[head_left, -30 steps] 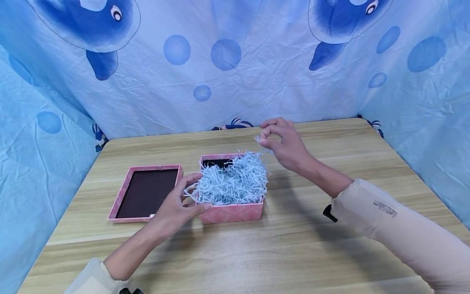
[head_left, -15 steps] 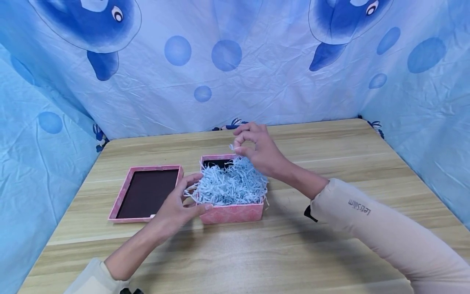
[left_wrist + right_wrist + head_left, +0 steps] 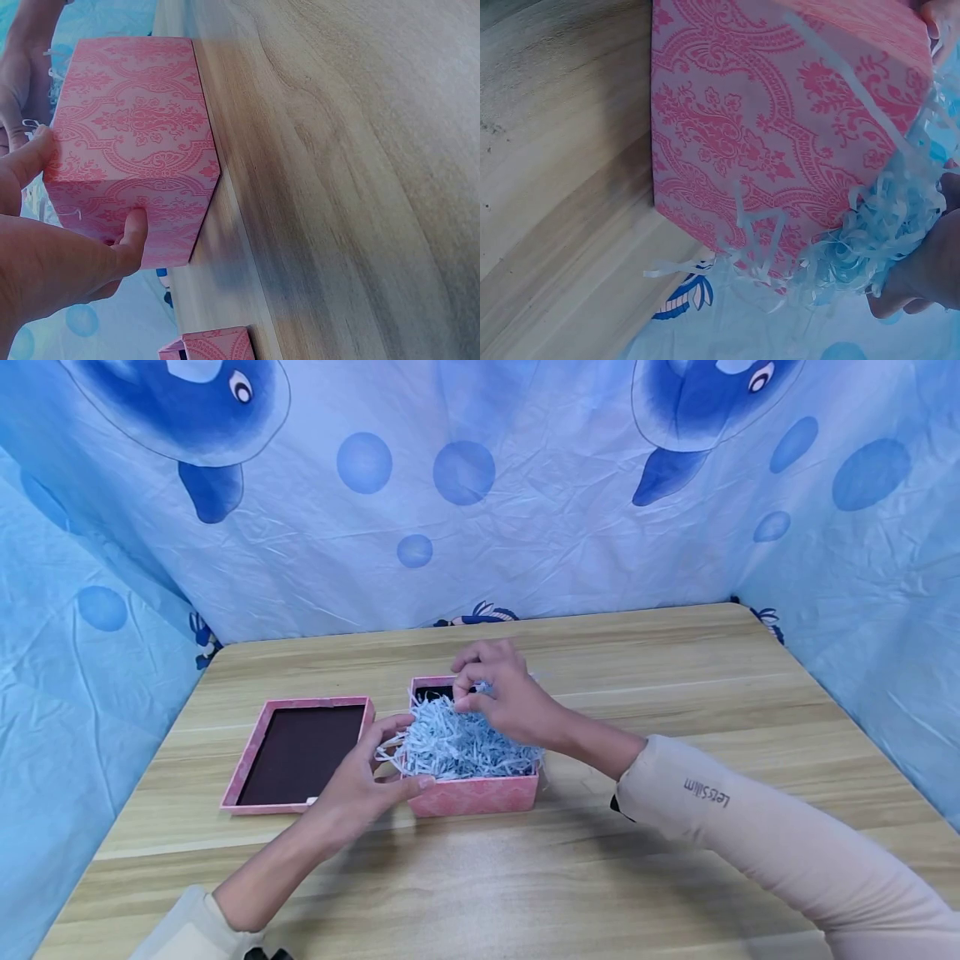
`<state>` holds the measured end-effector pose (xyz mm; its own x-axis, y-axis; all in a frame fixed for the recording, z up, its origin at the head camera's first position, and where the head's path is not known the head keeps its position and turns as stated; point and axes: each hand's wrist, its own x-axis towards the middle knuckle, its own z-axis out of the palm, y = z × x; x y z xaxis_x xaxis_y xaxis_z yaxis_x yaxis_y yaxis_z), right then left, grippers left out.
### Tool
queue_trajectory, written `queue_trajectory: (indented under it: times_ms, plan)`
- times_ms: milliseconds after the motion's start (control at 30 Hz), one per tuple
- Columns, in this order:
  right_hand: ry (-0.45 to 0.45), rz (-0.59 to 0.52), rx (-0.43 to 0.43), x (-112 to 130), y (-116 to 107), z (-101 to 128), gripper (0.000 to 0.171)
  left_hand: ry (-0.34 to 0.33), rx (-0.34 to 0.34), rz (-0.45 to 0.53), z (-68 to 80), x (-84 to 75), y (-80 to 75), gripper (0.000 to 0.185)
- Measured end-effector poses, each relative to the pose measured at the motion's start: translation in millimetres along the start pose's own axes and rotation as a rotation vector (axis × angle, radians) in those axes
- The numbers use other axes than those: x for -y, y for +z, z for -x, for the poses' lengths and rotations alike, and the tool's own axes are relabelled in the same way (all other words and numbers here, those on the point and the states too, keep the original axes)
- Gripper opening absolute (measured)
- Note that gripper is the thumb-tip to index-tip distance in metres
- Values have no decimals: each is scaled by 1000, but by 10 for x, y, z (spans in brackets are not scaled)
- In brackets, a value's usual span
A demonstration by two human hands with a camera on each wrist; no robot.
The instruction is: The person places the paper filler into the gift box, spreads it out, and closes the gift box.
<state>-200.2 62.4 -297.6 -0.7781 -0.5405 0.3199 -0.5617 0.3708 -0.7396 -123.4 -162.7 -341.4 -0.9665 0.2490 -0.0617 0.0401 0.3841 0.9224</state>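
A pink patterned gift box [image 3: 472, 798] sits mid-table, heaped with pale blue shredded paper [image 3: 450, 743]. Some dark interior shows at its back left corner. My left hand [image 3: 363, 785] holds the box at its front left corner; in the left wrist view the thumb [image 3: 37, 150] lies at the rim and a fingertip [image 3: 136, 221] presses the side wall. Above the heap, my right hand [image 3: 506, 693] has thumb and forefinger pinched together at the paper's surface. In the right wrist view loose strands [image 3: 761, 225] dangle over the box's side, and the right fingertips are partly hidden.
Left of the box lies its pink-rimmed lid [image 3: 303, 760], dark inside facing up, close to my left wrist. The wooden table [image 3: 675, 652] is enclosed at the back and sides by a blue sea-themed cloth [image 3: 480, 543].
My right hand has moved left and down from beyond the box's right side to the shredded paper, carrying a pinched strand. The left hand, box and lid have stayed in place.
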Motion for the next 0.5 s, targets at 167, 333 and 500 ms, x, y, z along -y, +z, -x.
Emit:
queue_trajectory:
  times_ms: [167, 333, 500]
  plan:
    - [21, 49, 30, 8, 26, -4, 21, -3, 1, 1, 5, -7, -4, 74]
    - [16, 81, 43, 2, 41, -1, 20, -4, 4, 10, -4, 1, -1, 75]
    - [-11, 106, 44, -4, 52, 0, 19, -21, 1, 21, -20, 11, -2, 77]
